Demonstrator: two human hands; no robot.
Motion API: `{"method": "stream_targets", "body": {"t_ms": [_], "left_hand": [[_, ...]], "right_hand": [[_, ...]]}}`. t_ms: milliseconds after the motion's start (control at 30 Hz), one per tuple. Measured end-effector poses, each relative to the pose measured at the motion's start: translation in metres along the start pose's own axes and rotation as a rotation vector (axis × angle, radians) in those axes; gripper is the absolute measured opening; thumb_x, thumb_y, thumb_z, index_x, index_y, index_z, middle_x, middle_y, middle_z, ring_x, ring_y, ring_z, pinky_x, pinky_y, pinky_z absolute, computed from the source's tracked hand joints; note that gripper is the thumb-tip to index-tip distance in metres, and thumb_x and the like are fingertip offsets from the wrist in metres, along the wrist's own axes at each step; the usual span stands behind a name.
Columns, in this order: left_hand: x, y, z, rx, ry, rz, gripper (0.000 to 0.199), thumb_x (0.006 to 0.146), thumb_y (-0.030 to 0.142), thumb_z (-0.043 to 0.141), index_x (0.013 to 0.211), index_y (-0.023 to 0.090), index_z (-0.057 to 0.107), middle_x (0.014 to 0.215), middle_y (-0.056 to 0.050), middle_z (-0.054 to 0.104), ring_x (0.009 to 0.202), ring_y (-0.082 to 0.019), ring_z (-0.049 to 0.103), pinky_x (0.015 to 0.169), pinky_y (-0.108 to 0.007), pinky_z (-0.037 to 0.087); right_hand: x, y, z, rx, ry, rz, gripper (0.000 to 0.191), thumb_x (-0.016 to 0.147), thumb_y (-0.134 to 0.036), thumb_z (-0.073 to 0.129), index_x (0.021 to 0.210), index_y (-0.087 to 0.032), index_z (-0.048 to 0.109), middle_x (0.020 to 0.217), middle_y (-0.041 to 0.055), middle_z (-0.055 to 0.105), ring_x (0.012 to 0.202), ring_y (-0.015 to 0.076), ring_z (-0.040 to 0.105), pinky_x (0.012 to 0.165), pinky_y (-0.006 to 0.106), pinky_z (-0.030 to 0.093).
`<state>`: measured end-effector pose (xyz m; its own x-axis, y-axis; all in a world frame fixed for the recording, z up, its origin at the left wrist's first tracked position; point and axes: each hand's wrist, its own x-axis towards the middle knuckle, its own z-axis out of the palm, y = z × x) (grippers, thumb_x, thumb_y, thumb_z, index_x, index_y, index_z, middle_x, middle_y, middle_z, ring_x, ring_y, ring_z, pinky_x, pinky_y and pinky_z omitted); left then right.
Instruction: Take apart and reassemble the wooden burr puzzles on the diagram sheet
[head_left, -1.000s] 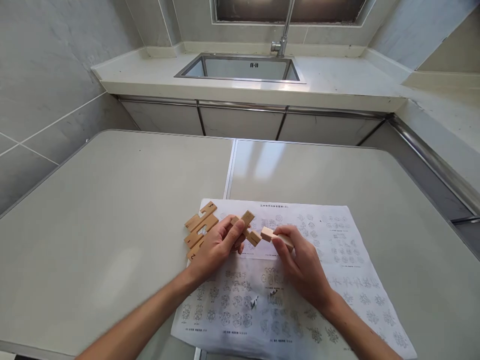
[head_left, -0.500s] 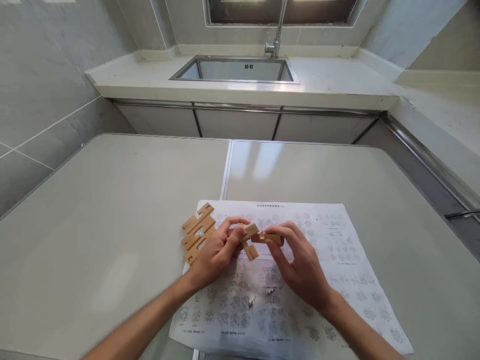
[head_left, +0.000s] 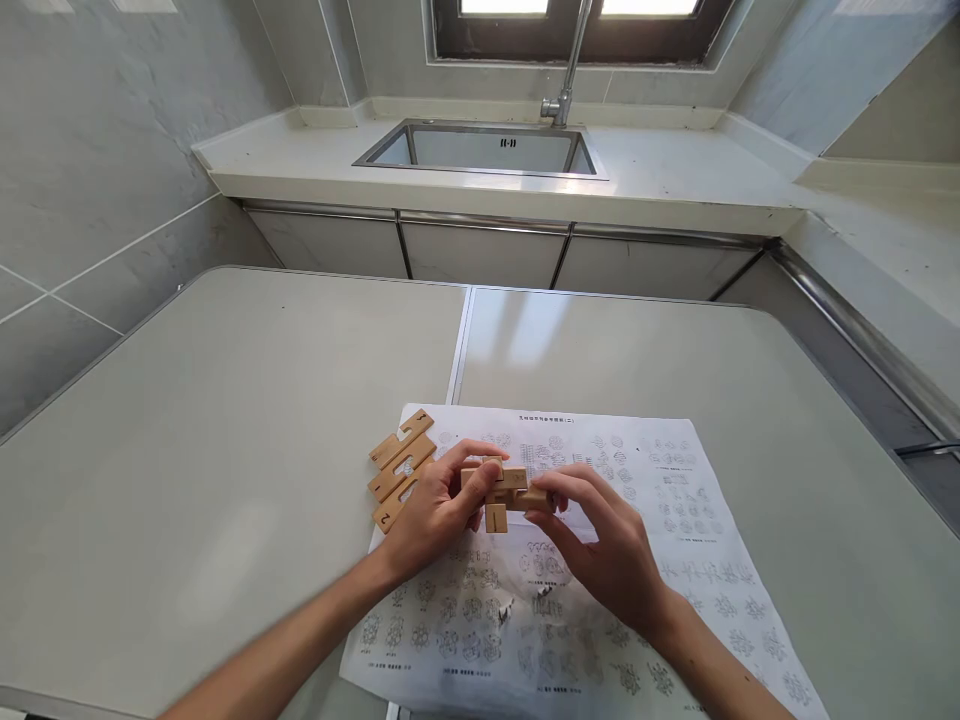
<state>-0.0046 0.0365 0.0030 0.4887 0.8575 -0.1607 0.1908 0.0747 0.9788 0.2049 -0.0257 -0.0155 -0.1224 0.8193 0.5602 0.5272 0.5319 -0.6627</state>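
Head cam: a few wooden bits crossed together in hand, three more lying off to the side.

So the left hand [head_left: 431,505] has its thumb and fingers clamped on a cluster of wooden pieces [head_left: 515,478], held over the printed sheet [head_left: 585,630]. The right hand [head_left: 611,535] pinches another stick [head_left: 534,499] between thumb and fingertips, its end up against the cluster's right side — can't tell whether it's slotted in or only touching. Progress-wise I'd call it partway: several pieces look crossed together, this stick doesn't look settled, and three flat notched pieces [head_left: 388,480] sit apart from the cluster at the sheet's far left corner, partly over the table [head_left: 225,430]. Left hand covers some of the cluster — so no exact count from me.
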Motion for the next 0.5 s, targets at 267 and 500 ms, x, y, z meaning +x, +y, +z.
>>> {"method": "stream_targets", "body": {"t_ms": [267, 500], "left_hand": [[-0.0018, -0.0011, 0.0049, 0.056, 0.03, 0.028, 0.049, 0.104, 0.063, 0.049, 0.122, 0.019, 0.063, 0.068, 0.004, 0.057, 0.058, -0.013, 0.053, 0.056, -0.024, 0.042], [-0.0034, -0.0017, 0.0055, 0.067, 0.003, 0.06, 0.044, 0.106, 0.06, 0.049, 0.119, 0.019, 0.058, 0.063, 0.007, 0.052, 0.054, -0.012, 0.049, 0.054, -0.023, 0.035]], "right_hand": [[-0.0007, 0.0009, -0.0009, -0.055, -0.036, -0.119, 0.03, 0.099, -0.008, 0.07, 0.125, -0.021, 0.063, 0.1, 0.0064, 0.075, 0.084, 0.019, 0.07, 0.076, 0.033, 0.059], [-0.0036, 0.0008, 0.0001, -0.078, -0.062, -0.119, 0.032, 0.1, -0.004, 0.064, 0.127, -0.021, 0.064, 0.098, 0.0058, 0.078, 0.083, 0.0187, 0.073, 0.072, 0.032, 0.059]]}}
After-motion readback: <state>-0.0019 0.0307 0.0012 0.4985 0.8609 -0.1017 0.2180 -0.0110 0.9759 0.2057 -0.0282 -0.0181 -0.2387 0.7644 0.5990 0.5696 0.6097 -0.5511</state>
